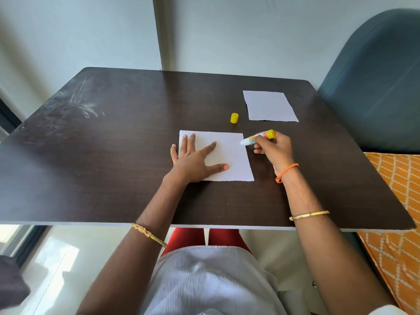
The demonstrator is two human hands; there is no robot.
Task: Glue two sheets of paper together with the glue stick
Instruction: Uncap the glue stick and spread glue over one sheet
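Dark brown wooden counter (113, 155) seen from above. The left hand (195, 159) lies flat with fingers spread, pressing the near square white paper sheet (229, 155) onto the counter. The right hand (273, 147) grips the uncapped white-and-yellow glue stick (256, 138), its white tip at the sheet's far right corner. Beyond stands the yellow cylindrical cap (234, 118). Farther right lies a second square white paper sheet (269, 106), apart from the first.
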